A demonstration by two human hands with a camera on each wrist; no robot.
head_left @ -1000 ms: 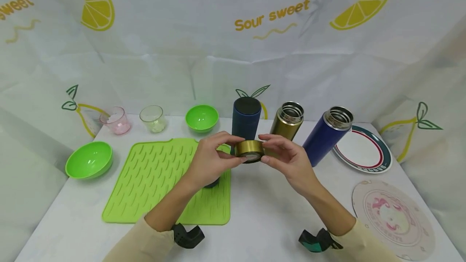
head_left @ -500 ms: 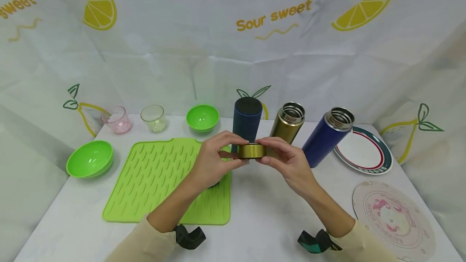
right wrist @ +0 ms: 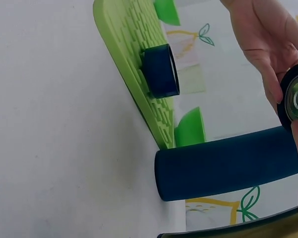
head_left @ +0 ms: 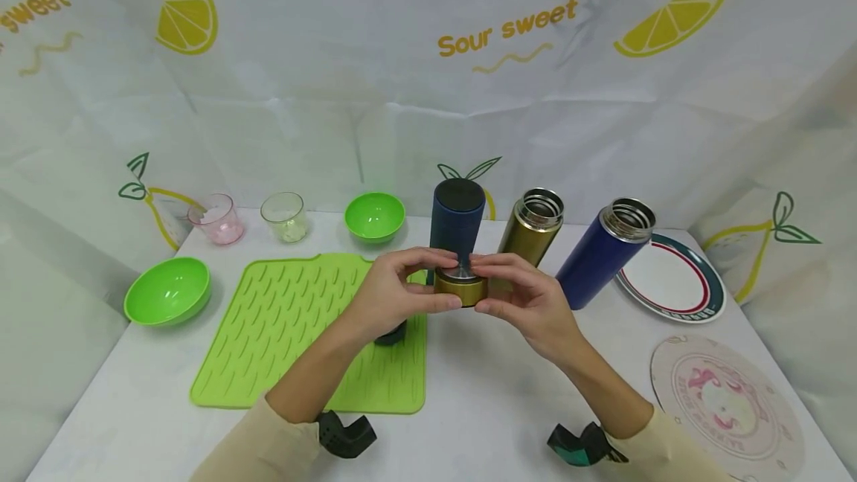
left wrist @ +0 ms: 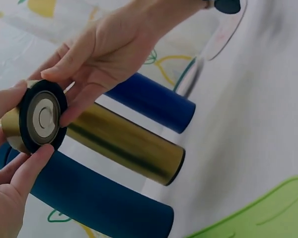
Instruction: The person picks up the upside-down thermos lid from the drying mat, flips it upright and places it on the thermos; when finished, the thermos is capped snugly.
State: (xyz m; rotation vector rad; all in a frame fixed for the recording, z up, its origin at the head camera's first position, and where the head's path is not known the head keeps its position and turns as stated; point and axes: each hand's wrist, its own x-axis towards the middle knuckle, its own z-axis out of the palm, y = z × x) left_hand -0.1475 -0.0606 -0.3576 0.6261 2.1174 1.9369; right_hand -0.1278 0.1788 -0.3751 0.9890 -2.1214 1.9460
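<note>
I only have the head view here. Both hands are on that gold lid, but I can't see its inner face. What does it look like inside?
Observer: In the left wrist view, the gold lid has a black ring round a silver centre.
Operator: How is the left hand holding it?
Observer: The left hand pinches its rim, thumb below, a finger on top; the right hand grips the opposite side.
Operator: Something dark sits behind my left hand on the green mat. What is it?
Observer: The right wrist view shows a dark blue lid lying on the green mat.
</note>
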